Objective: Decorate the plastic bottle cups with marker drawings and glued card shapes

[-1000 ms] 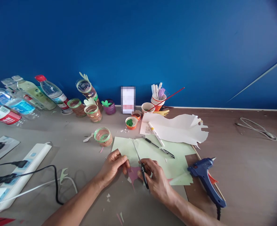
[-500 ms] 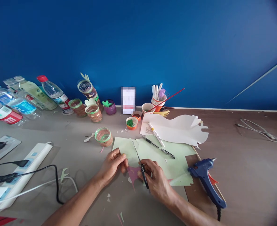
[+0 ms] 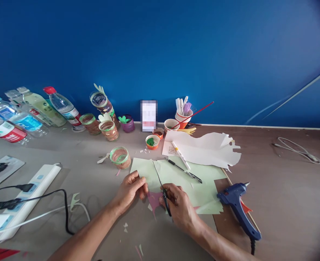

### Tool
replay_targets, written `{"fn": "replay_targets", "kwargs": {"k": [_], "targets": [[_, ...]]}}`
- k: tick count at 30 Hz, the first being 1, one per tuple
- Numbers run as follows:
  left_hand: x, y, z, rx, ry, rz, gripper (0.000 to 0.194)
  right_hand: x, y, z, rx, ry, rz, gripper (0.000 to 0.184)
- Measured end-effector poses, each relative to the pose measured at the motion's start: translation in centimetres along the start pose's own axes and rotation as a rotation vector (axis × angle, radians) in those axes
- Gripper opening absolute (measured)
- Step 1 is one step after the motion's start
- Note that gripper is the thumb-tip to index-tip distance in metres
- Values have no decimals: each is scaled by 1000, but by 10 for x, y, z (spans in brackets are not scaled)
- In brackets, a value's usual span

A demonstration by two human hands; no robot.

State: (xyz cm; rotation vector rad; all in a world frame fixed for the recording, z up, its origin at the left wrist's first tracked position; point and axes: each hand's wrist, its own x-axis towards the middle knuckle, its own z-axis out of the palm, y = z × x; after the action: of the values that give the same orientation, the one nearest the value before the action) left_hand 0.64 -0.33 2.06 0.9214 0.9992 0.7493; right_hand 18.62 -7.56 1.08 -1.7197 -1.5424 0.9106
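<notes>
In the head view my right hand (image 3: 180, 204) is wrapped round a pair of black-handled scissors (image 3: 165, 201), whose narrow blades point away over pale green paper (image 3: 145, 168). My left hand (image 3: 131, 190) is closed in a pinch, thumb against forefinger, left of the blades. What sits in that pinch is too small or hidden to make out. A cut piece of purple paper (image 3: 154, 200) shows between both hands, close to the left fingertips; I cannot tell whether they grip it. Just beyond my left hand stands a brown-painted clear cup (image 3: 120, 158) with a green rim.
A blue glue gun (image 3: 238, 206) lies right of the paper. A black pen (image 3: 183, 169) and white marker (image 3: 181, 156) rest on the sheets. Paint cups (image 3: 152, 142) stand behind. On the left are bottles (image 3: 64, 108) and a power strip (image 3: 32, 199) with cables.
Almost nothing differs. Both hands and the scissors stay in place, and the whole view has shifted only very slightly.
</notes>
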Motion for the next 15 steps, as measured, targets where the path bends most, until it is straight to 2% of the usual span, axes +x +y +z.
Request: {"fn": "replay_targets", "kwargs": {"k": [9, 15], "targets": [[2, 0, -2, 3, 12, -5, 40, 1, -1, -1, 35, -26, 53, 22], [3, 1, -2, 2, 11, -5, 39, 1, 1, -1, 277, -53, 87, 18]]}}
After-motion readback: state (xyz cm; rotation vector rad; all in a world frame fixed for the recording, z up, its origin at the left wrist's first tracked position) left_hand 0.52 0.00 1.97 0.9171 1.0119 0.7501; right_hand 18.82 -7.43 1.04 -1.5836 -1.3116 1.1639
